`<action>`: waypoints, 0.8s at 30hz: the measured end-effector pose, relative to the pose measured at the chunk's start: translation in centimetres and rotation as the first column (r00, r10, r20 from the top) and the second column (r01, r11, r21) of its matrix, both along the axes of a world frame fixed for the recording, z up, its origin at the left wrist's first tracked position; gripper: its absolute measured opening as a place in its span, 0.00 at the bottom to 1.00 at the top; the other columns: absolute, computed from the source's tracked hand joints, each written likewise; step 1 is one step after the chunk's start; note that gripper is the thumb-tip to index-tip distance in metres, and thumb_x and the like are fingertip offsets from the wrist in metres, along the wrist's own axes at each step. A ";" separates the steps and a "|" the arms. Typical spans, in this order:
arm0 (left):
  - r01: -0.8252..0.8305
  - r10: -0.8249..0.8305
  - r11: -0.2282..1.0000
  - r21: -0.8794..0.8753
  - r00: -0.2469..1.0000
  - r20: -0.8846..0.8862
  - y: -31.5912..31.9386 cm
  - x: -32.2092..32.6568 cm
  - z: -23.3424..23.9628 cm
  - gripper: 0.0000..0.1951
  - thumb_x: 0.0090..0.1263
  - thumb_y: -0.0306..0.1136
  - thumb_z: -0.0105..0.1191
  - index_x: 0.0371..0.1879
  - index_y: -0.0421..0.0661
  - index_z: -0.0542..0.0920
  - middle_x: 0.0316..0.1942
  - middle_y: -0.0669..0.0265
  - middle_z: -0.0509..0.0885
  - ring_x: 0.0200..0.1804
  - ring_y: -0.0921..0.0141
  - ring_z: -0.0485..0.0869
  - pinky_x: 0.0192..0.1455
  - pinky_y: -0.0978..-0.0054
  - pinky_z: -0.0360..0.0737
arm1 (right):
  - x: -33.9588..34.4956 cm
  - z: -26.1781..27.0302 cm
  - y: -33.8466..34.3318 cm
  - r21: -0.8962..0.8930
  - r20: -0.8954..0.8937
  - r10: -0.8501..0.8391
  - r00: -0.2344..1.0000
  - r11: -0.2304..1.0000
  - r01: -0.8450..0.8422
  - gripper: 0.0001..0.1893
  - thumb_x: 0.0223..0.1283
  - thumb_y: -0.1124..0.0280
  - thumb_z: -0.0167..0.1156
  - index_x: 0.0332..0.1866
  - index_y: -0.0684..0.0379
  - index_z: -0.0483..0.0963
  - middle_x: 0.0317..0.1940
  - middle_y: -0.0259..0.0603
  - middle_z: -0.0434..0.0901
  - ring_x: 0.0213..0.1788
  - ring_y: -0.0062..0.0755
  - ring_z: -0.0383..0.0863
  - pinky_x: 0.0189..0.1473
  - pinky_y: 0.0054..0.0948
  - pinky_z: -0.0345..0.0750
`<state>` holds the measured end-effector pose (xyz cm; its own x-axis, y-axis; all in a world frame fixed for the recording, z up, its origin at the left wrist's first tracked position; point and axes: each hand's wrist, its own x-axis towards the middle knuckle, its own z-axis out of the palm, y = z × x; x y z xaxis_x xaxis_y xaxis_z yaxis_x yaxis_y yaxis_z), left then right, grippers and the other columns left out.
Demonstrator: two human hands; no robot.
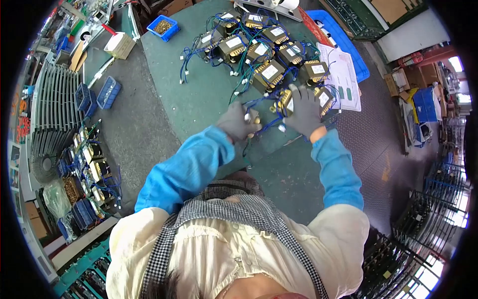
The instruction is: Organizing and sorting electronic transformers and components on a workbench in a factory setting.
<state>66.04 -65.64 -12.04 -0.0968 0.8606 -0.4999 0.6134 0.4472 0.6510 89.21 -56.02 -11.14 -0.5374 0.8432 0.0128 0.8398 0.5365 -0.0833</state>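
Observation:
My left hand (pixel 238 121), in a grey glove, is closed around a small transformer (pixel 253 116) near the front of the green tabletop (pixel 168 71). To its right, my right hand (pixel 305 110), also gloved, lies over another transformer (pixel 286 101) with a white label; its fingers hide part of it, and the grip cannot be made out. Blue wires with white connectors (pixel 282 128) run between the two hands. Beyond them, several labelled transformers (pixel 269 71) stand close together, their blue and green leads tangled. One more transformer (pixel 324 98) sits right beside my right hand.
A blue bin of small brass-coloured parts (pixel 163 27) stands at the table's far left. Papers (pixel 345 80) and a large blue tray (pixel 358 67) lie at the right. More transformers (pixel 99 170) and blue bins (pixel 109 92) are off to the left, near a fan (pixel 46 163).

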 end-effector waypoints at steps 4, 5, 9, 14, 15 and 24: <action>-0.066 0.066 0.994 0.088 0.998 0.005 -6.1 -4.7 -4.1 0.43 0.49 0.57 0.75 0.56 0.38 0.72 0.50 0.48 0.82 0.53 0.51 0.84 0.56 0.60 0.81 | 0.2 2.3 -2.3 -0.079 -0.116 0.138 0.984 0.986 -0.148 0.56 0.30 0.57 0.80 0.73 0.56 0.60 0.63 0.48 0.68 0.66 0.51 0.68 0.65 0.47 0.66; -0.104 0.099 0.990 0.091 0.994 0.054 -8.0 -6.5 -4.5 0.42 0.49 0.57 0.75 0.56 0.38 0.73 0.48 0.49 0.83 0.51 0.52 0.85 0.54 0.60 0.82 | -0.2 2.6 -2.9 -0.085 -0.178 0.182 0.967 0.976 -0.200 0.57 0.29 0.57 0.80 0.73 0.56 0.60 0.63 0.48 0.69 0.66 0.51 0.68 0.65 0.47 0.66; -0.345 0.340 0.937 0.047 0.936 0.088 -12.9 -11.4 -2.2 0.39 0.52 0.55 0.72 0.54 0.38 0.74 0.46 0.52 0.85 0.49 0.59 0.87 0.50 0.63 0.83 | -3.7 2.6 -4.3 -0.140 -0.253 0.238 0.938 0.950 -0.279 0.57 0.27 0.57 0.81 0.72 0.58 0.61 0.62 0.49 0.70 0.67 0.53 0.67 0.66 0.47 0.66; -0.569 0.585 0.811 0.135 0.790 -0.183 -17.4 -17.4 -2.1 0.36 0.55 0.54 0.71 0.55 0.38 0.75 0.48 0.49 0.86 0.51 0.56 0.87 0.53 0.62 0.82 | -8.4 -0.3 -6.2 -0.136 -0.420 0.141 0.897 0.967 -0.215 0.54 0.28 0.58 0.82 0.69 0.59 0.63 0.62 0.52 0.70 0.65 0.55 0.67 0.68 0.50 0.65; -0.642 0.645 0.763 0.079 0.745 -0.170 -18.2 -18.2 -1.7 0.36 0.55 0.54 0.71 0.54 0.38 0.76 0.49 0.48 0.85 0.51 0.54 0.86 0.54 0.61 0.81 | -8.9 -0.5 -6.9 -0.175 -0.450 0.054 0.892 0.973 -0.147 0.54 0.28 0.57 0.82 0.69 0.59 0.63 0.61 0.52 0.70 0.65 0.55 0.67 0.67 0.49 0.66; -0.642 0.632 0.763 0.070 0.719 -0.289 -29.0 -26.7 -1.4 0.39 0.52 0.59 0.70 0.53 0.40 0.78 0.51 0.46 0.83 0.54 0.49 0.83 0.56 0.57 0.79 | -10.5 -0.4 -8.1 -0.103 -0.206 -0.118 0.971 0.990 0.099 0.52 0.32 0.58 0.81 0.71 0.60 0.66 0.59 0.57 0.76 0.62 0.57 0.75 0.66 0.46 0.70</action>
